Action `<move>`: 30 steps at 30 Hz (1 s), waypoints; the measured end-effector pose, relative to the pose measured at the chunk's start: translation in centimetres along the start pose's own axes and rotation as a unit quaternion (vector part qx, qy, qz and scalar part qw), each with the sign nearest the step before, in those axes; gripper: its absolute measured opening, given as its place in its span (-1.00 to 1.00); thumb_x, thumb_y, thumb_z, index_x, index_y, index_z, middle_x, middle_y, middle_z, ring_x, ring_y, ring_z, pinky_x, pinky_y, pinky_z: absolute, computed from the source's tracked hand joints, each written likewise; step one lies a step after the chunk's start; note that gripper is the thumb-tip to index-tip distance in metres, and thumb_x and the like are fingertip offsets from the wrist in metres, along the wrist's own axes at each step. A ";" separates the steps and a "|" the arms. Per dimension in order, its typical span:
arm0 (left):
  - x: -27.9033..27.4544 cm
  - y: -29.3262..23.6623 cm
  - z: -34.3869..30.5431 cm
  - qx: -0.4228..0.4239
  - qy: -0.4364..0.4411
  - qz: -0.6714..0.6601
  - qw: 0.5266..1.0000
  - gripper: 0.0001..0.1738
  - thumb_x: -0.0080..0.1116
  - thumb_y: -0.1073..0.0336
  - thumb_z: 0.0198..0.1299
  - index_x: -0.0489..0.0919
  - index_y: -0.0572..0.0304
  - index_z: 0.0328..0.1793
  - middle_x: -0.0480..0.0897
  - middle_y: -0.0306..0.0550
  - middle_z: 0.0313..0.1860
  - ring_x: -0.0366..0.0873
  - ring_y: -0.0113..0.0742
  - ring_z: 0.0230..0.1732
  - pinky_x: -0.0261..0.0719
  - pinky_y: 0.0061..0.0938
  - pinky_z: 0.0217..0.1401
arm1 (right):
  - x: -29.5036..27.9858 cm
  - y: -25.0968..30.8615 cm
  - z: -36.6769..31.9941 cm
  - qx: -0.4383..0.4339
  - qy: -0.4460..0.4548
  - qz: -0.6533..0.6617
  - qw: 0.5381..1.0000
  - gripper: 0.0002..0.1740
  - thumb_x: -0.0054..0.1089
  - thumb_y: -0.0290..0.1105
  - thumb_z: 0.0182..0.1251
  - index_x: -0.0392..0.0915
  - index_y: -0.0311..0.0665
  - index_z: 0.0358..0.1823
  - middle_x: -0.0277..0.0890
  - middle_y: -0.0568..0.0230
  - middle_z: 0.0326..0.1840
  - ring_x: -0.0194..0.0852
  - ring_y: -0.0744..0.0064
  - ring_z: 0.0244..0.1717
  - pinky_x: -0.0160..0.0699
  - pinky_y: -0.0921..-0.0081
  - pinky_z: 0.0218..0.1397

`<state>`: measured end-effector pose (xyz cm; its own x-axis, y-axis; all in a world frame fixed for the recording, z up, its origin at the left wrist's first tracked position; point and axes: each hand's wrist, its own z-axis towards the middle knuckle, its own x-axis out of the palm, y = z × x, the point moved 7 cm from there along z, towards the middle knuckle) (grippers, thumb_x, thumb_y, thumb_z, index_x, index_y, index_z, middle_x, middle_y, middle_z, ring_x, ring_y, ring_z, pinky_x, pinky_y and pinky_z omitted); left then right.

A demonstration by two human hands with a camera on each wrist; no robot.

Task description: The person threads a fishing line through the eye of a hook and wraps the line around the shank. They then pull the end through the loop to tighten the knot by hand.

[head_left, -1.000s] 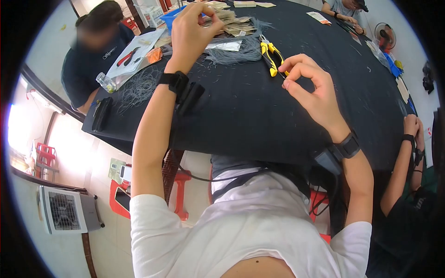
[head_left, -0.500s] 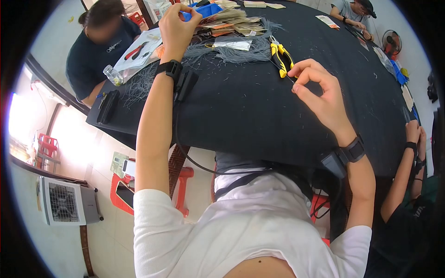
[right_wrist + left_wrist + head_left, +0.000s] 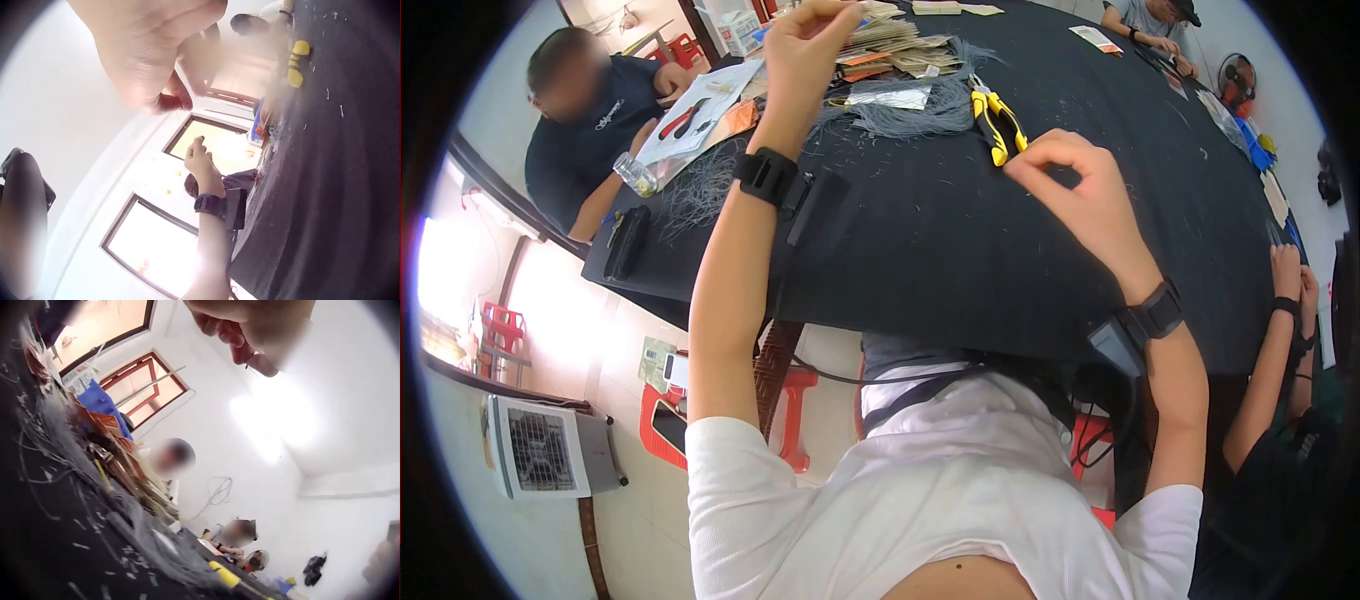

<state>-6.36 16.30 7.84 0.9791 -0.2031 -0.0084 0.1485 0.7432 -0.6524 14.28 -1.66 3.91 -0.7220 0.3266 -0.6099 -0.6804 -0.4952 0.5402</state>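
Observation:
At the upper edge of the head view, the left hand (image 3: 805,75) is raised over the table with thumb and finger together. The left wrist view shows a small dark piece (image 3: 247,365) pinched at that hand's fingertips. The right hand (image 3: 1085,195) is held up beside the yellow-black pliers (image 3: 1000,125), its thumb and forefinger meeting. From the right hand (image 3: 147,59) in the right wrist view, a faint thin strand (image 3: 179,117) shows at the fingertips. Whether it reaches the left hand cannot be made out.
Tangled grey strands (image 3: 910,118) lie before a pile of cards (image 3: 900,50). On the left are red pliers (image 3: 680,122) on papers, a jar (image 3: 636,175) and a black case (image 3: 628,243). Other people sit around the black-covered table (image 3: 900,250).
Compared with half a second ago, the left hand is slightly higher and further right in the head view, and the right hand's fingers lie closer together. The person at left has lifted their head.

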 end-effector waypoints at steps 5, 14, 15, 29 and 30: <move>7.4 -4.4 -4.1 -0.058 0.132 -0.126 0.981 -0.87 0.17 0.35 0.18 0.61 0.26 -0.23 0.58 -0.33 -0.37 0.45 -0.65 -0.34 0.38 -0.73 -0.25 | 1.4 -2.0 -0.3 0.096 0.114 -0.076 0.986 -0.78 0.23 -0.28 0.15 0.62 -0.31 -0.43 0.56 0.21 -0.39 0.44 0.50 -0.56 0.34 0.57 -0.47; 11.1 -8.0 -7.5 0.043 0.252 -0.090 0.963 -0.80 0.09 0.42 0.21 0.59 0.32 -0.07 0.61 -0.08 -0.10 0.54 -0.39 -0.05 0.48 -0.55 0.07 | 0.3 0.0 -0.1 0.133 0.088 0.561 0.812 -0.74 -0.03 -0.36 0.32 0.39 -0.32 -0.03 0.53 -0.07 -0.12 0.59 0.50 -0.45 0.25 0.83 -0.68; 11.1 -8.1 -7.5 0.037 0.245 -0.091 0.965 -0.80 0.09 0.42 0.21 0.59 0.33 -0.07 0.61 -0.08 -0.10 0.54 -0.39 -0.05 0.48 -0.55 0.07 | 0.4 0.0 -0.1 0.135 0.085 0.572 0.805 -0.76 -0.03 -0.36 0.32 0.41 -0.31 -0.05 0.55 -0.01 -0.15 0.58 0.52 -0.45 0.28 0.81 -0.64; 11.2 -8.6 -7.7 0.068 0.221 -0.046 0.972 -0.77 0.15 0.47 0.15 0.58 0.31 -0.04 0.62 -0.08 -0.08 0.57 -0.43 -0.09 0.50 -0.58 0.04 | -0.5 -0.7 0.0 0.058 -0.020 0.483 0.874 -0.83 0.09 -0.39 0.28 0.54 -0.31 -0.19 0.31 0.51 -0.54 0.14 0.73 -0.53 0.16 0.70 -0.41; 11.2 -8.6 -7.7 0.071 0.222 -0.043 0.972 -0.77 0.15 0.47 0.15 0.58 0.31 -0.04 0.62 -0.08 -0.08 0.57 -0.43 -0.09 0.50 -0.58 0.04 | -0.5 -0.7 -0.1 0.060 -0.024 0.493 0.868 -0.83 0.09 -0.40 0.28 0.54 -0.31 -0.19 0.31 0.51 -0.54 0.12 0.74 -0.54 0.14 0.71 -0.43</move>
<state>2.23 2.71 7.54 0.8111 -0.4991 -0.3050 0.2755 0.7860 -0.5535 15.12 -1.53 3.74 -0.9630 -0.1741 0.2059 0.2648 -0.4668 0.8438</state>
